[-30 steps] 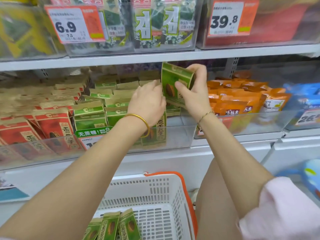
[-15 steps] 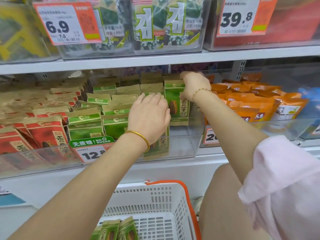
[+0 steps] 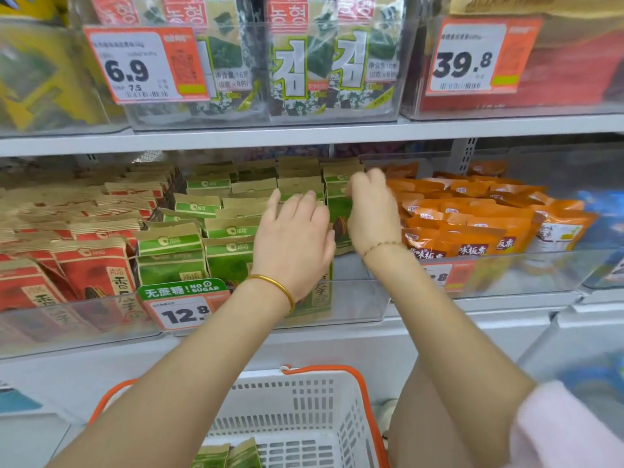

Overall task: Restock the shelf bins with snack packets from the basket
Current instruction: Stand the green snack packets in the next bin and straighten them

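My left grip [image 3: 293, 238] lies spread, fingers straight, on the tops of the green snack packets [image 3: 229, 251] in the clear bin [image 3: 358, 305]. My right grip [image 3: 371, 214] is blurred at the top edge of one upright green packet [image 3: 338, 211] near the bin's right wall; I cannot tell whether it pinches. Bare bin floor shows between that packet and the front wall. The upper shelf edge [image 3: 337, 135] hangs close above the back rows. Below, the white basket [image 3: 304, 410], orange-rimmed, holds loose green packets [image 3: 226, 456].
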